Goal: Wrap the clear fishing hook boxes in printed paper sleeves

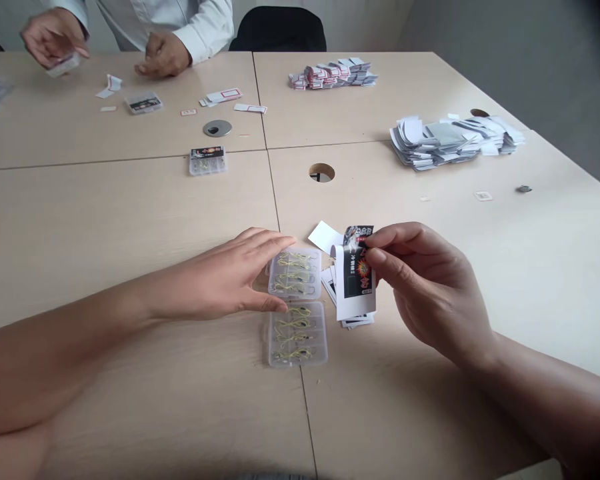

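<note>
Two clear plastic boxes holding yellow-lined fish hooks lie one behind the other in the middle of the table. My left hand (pixel 230 273) rests at the left side of the farther box (pixel 296 273), thumb and fingers apart around it. The nearer box (pixel 299 335) sits just below my thumb. Between thumb and forefinger, my right hand (pixel 425 287) pinches a black printed label (pixel 359 267), partly peeled from its white backing, over a small pile of labels (pixel 359 321). A blank white piece (pixel 325 237) lies behind it.
Label stacks (pixel 455 141) and red-edged stacks (pixel 333 73) lie toward the back right. A labelled box (pixel 208 161) stands left of a round table hole (pixel 322 173). Across the table, another person's hands (pixel 164 55) are near a box (pixel 144 103) and papers.
</note>
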Demonstrator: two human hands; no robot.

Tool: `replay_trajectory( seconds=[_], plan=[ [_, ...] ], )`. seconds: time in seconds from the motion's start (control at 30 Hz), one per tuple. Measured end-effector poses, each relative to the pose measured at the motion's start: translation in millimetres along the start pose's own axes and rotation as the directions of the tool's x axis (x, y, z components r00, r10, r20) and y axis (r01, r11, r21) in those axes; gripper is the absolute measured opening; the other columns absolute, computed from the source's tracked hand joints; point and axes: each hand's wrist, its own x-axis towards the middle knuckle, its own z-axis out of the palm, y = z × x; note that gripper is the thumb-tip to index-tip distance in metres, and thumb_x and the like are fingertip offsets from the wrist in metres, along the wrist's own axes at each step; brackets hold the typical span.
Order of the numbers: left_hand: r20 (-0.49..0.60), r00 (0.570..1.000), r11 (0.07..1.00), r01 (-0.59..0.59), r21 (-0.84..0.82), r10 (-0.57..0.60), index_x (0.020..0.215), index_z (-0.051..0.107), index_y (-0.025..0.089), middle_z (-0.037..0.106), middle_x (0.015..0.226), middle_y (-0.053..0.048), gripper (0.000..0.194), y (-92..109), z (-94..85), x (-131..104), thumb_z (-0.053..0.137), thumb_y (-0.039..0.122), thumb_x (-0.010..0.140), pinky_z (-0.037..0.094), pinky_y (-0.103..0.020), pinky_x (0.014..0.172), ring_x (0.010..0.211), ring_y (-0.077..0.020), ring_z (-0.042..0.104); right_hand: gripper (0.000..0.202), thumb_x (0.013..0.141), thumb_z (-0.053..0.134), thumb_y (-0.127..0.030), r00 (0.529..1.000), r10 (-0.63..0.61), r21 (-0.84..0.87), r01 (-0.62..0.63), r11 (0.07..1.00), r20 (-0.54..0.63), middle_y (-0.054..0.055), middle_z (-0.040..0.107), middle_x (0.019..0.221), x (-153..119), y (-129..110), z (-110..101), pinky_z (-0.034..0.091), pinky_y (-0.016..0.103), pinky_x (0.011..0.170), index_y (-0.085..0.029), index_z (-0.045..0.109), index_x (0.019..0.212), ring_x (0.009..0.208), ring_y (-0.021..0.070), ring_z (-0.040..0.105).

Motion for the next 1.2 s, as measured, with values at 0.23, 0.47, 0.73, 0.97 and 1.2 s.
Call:
replay_trajectory(
  seconds=[0.23,0.47,0.73,0.97,1.2],
  plan=[
    [-0.035,0.997,0.997,0.073,0.022,-0.072,0.149,0.039,0.036,0.051,0.147,0.002,0.064,3,0.9,2,0.066,0.054,0.093,0.035,-0.032,0.112,0.139,-0.0233,0.041,0.004,0.091,0.076,-0.022,0.996,0.072,0.016,-0.072,0.997,0.046,-0.004,0.072,0.076,2,2,-1,0.055,0.015,0.061,-0.025,0.075,0.089,0.068,0.0067,0.064],
    [-0.193,0.981,1.0,0.012,0.025,-0.007,0.158,0.017,0.044,0.042,0.156,0.003,0.084,18,-0.4,-14,0.069,0.031,0.093,0.033,-0.034,0.121,0.144,-0.0219,0.04,0.008,0.096,0.067,-0.02,0.98,-0.011,-0.194,0.05,0.98,0.199,-0.002,0.072,0.082,-2,-1,-4,0.057,0.023,0.069,-0.026,0.071,0.092,0.076,0.0116,0.067],
    [-0.195,0.98,0.863,-0.06,-0.502,-0.045,0.15,0.035,0.052,0.05,0.15,0.003,0.087,38,-5.1,-21,0.084,0.038,0.08,0.058,-0.042,0.099,0.119,-0.0259,0.06,0.021,0.094,0.06,-0.006,0.852,-0.255,-0.232,0.391,0.891,0.458,0.005,0.071,0.087,-5,-4,-6,0.059,0.035,0.077,-0.024,0.069,0.102,0.086,0.0189,0.067],
    [-0.166,0.982,0.713,-0.052,-0.7,-0.092,0.134,0.056,0.039,0.061,0.138,0.001,0.077,43,-11.6,-18,0.092,0.03,0.067,0.06,-0.037,0.092,0.107,-0.0243,0.065,0.021,0.092,0.061,-0.004,0.85,-0.254,-0.182,0.371,0.911,0.462,0.005,0.072,0.086,-3,-2,-6,0.058,0.034,0.078,-0.022,0.069,0.099,0.087,0.0189,0.069],
    [-0.176,0.984,0.694,-0.122,-0.709,-0.007,0.127,0.058,0.036,0.059,0.14,0.001,0.071,37,-11.1,-14,0.093,0.028,0.066,0.056,-0.034,0.095,0.113,-0.023,0.063,0.022,0.093,0.06,-0.004,0.823,-0.249,-0.163,0.378,0.912,0.511,0.005,0.072,0.084,-3,-4,-6,0.059,0.036,0.081,-0.022,0.069,0.1,0.087,0.0188,0.069]
  ],
)
